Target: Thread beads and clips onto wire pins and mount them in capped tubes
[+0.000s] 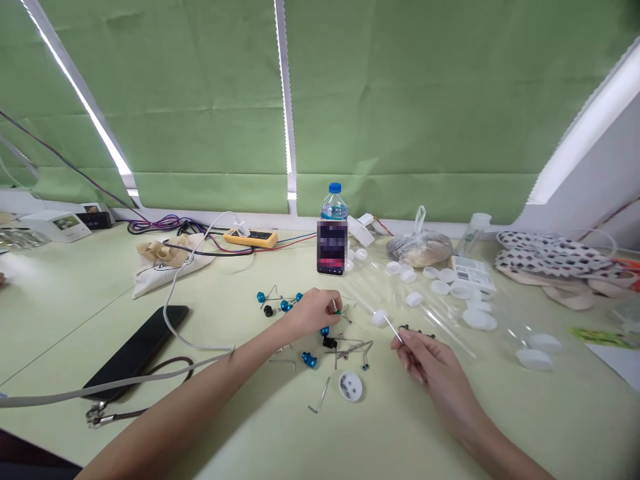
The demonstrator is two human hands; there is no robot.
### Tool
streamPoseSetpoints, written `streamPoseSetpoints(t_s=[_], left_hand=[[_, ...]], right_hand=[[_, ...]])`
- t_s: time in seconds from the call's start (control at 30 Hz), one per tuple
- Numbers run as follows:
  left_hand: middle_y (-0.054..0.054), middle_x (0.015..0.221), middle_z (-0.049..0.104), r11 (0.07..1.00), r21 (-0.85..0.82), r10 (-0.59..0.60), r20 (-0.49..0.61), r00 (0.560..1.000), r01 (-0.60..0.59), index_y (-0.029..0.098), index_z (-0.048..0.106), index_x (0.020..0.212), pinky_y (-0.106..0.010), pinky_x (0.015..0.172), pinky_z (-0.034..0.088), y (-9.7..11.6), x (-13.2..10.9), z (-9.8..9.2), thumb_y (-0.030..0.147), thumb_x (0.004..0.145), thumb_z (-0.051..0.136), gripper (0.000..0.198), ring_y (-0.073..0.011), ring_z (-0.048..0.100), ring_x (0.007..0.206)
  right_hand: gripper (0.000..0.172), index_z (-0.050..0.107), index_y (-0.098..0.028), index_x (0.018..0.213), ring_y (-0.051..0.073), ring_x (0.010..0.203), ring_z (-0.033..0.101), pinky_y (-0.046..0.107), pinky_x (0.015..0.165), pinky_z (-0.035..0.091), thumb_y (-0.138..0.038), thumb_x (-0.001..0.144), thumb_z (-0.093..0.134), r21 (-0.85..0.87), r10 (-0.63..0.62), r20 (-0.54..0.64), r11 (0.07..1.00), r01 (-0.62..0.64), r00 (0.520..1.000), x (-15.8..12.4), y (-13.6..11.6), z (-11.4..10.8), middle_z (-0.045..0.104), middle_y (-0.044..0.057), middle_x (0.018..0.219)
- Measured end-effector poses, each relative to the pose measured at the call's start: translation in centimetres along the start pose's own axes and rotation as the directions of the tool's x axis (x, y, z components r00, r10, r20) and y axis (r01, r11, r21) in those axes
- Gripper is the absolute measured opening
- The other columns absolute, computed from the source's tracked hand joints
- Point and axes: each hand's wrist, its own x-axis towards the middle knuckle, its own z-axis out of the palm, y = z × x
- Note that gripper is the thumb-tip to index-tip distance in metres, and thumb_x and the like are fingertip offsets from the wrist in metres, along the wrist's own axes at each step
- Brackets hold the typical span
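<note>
My left hand (315, 312) reaches over the cluster of small parts, fingers bent together at a small green-tipped piece (339, 312); whether they grip it is hard to see. Between the thumb and fingers of my right hand (425, 357) is a thin metal rod (393, 328), tilted up to the left. Around my left hand lie blue metal fittings (309, 360), a black fitting (269, 311) and several thin bent rods (355, 348). Closer to me are an L-shaped hex key (323, 396) and a white cap (351, 386) holding small dark pieces.
A phone (331, 250) leans upright against a water bottle (334, 202). Clear tubes (445, 323) and white caps (479, 319) spread across the right. On the left are a black phone-like slab (140, 350), a white cable (173, 307), a cloth pouch (170, 267) and a yellow meter (260, 239).
</note>
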Motion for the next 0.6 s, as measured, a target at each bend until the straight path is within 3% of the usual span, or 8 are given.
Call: streamPoseSetpoints(t_s=[0.2,0.6], left_hand=[[0.0,0.075,0.068,0.985,-0.165,-0.063,-0.038,0.997,0.056,0.019,0.061,0.078,-0.022,0.063,0.05,-1.0,0.1,0.2,0.02,0.072,0.067,0.008,-0.0152,0.065,0.071],[-0.001,0.082,0.071,0.975,-0.208,-0.118,-0.172,0.978,0.081,0.018,0.065,0.088,-0.028,0.074,0.051,-2.1,-0.1,-0.2,0.018,0.074,0.064,0.014,-0.0166,0.066,0.076]], right_hand=[[0.044,0.065,-0.017,0.072,0.01,0.05,0.033,0.026,0.049,0.022,-0.056,0.089,0.053,0.002,0.002,-0.004,1.0,-0.002,1.0,0.0,-0.3,0.2,0.045,-0.003,0.056],[0.044,0.066,-0.017,0.073,0.011,0.052,0.034,0.026,0.05,0.023,-0.054,0.091,0.053,-0.004,0.01,0.003,1.0,-0.01,1.0,0.1,-0.2,0.0,0.044,-0.003,0.058]])
